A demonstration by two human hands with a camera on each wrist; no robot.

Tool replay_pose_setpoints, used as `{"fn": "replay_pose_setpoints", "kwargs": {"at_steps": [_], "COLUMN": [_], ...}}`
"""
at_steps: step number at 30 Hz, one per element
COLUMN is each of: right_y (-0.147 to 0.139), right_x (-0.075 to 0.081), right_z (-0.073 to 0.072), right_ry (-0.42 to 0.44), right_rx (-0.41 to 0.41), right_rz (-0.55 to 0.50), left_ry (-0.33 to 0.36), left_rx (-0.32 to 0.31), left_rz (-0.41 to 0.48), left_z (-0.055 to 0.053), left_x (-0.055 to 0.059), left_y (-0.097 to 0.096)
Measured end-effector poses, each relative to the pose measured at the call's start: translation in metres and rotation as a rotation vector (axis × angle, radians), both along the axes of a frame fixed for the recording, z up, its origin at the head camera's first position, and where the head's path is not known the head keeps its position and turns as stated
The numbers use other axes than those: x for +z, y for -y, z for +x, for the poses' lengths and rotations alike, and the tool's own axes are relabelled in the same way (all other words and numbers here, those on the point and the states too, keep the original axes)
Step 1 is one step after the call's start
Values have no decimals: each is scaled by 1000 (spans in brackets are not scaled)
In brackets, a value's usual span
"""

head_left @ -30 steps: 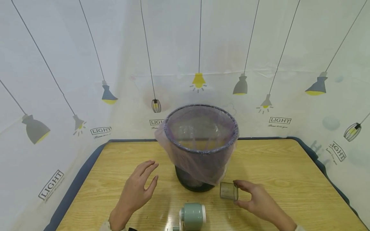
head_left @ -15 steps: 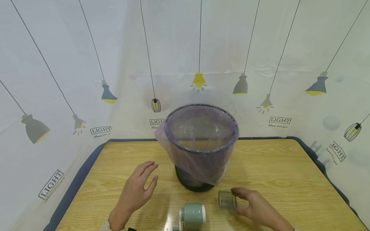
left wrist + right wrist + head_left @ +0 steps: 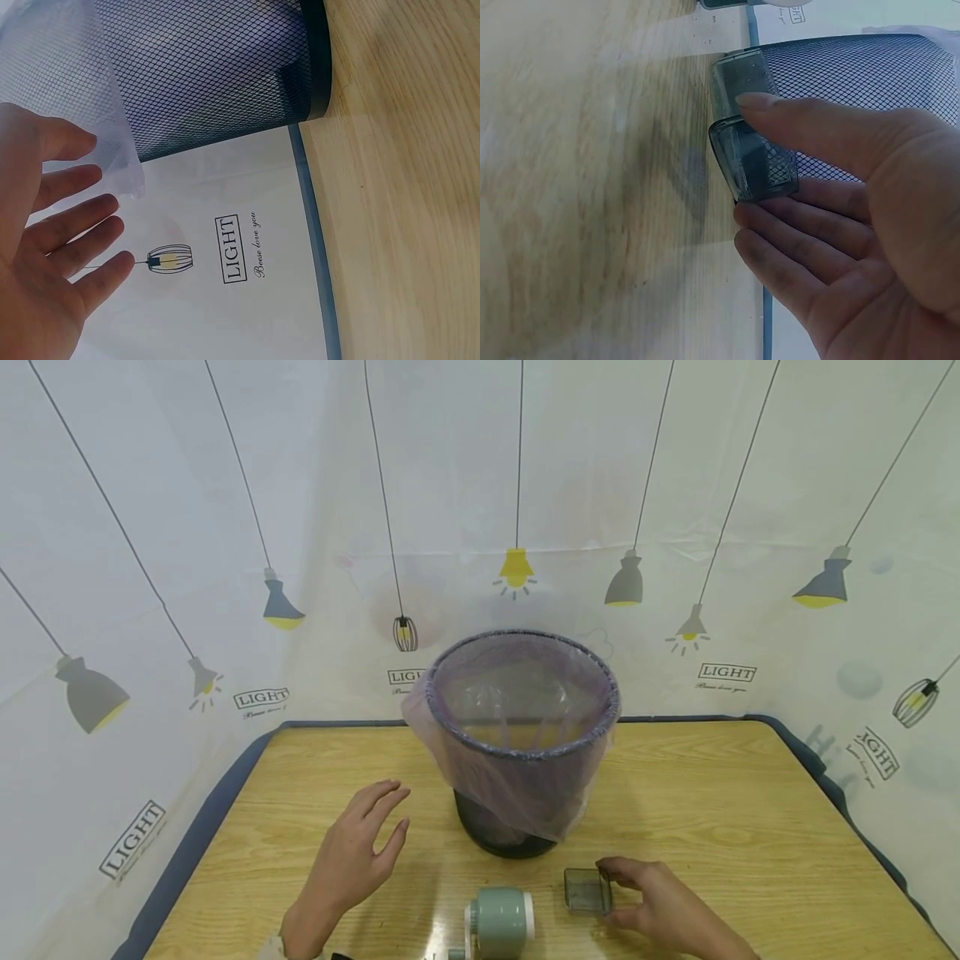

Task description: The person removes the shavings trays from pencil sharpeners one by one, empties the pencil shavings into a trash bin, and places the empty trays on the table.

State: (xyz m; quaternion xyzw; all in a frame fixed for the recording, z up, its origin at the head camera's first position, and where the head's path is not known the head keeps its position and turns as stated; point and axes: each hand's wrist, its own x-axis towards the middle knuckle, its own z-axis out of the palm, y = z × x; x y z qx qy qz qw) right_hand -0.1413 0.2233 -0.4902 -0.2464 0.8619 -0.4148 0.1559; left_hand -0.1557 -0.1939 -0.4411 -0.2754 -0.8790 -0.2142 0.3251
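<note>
My right hand (image 3: 663, 910) pinches the small clear container (image 3: 587, 891) between thumb and fingers, low over the wooden table (image 3: 735, 810), at 4 o'clock from the mesh bin (image 3: 521, 735). My left hand (image 3: 352, 860) hovers flat, fingers spread, holding nothing, at 8 o'clock from the bin. A green crank device (image 3: 497, 925) lies between my hands.

"LIGHT" printed repeatedly on backdrop sheet (image 3: 726, 673), beside lamp drawings; script beneath reads "Please love you".
</note>
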Motion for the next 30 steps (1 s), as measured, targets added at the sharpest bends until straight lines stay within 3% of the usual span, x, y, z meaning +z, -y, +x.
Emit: {"fn": "replay_pose_setpoints", "kwargs": {"at_steps": [18,30], "right_y": [1,0], "right_x": [-6,-11], "right_z": [1,4], "right_ry": [13,75], "right_rx": [-14,-57], "right_rz": [8,-3], "left_ry": [8,37], "left_rx": [9,19], "left_rz": [-14,-21], "left_z": [-1,2], "left_x": [-3,-8], "left_y": [2,2]}}
